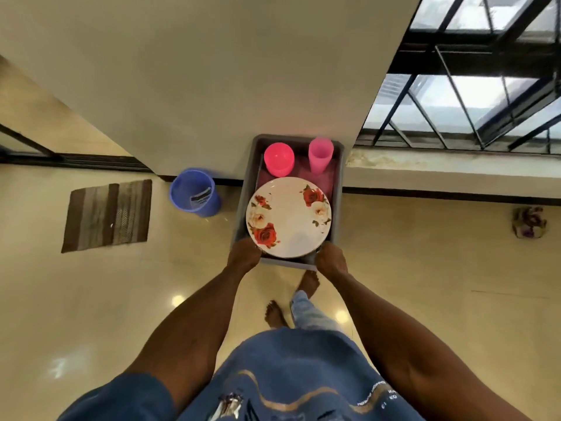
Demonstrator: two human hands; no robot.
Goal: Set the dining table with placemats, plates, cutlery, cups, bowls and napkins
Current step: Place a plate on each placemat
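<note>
I carry a grey tray (338, 183) in front of me above the floor. My left hand (243, 255) grips its near left corner and my right hand (331, 261) grips its near right corner. On the tray lies a white plate (290, 220) printed with red and white roses. Behind the plate stand a pink bowl (278, 159) on the left and a pale pink cup (319, 154) on the right. Something pink (329, 174), perhaps a placemat or napkin, lies under them. No dining table is in view.
A blue bucket (194, 192) stands on the glossy cream floor against a white wall (212, 71) just left of the tray. A brown striped mat (107, 215) lies further left. A window with dark bars (470, 86) and a ledge are at the right. A flowered cloth bundle (528, 223) sits below the ledge.
</note>
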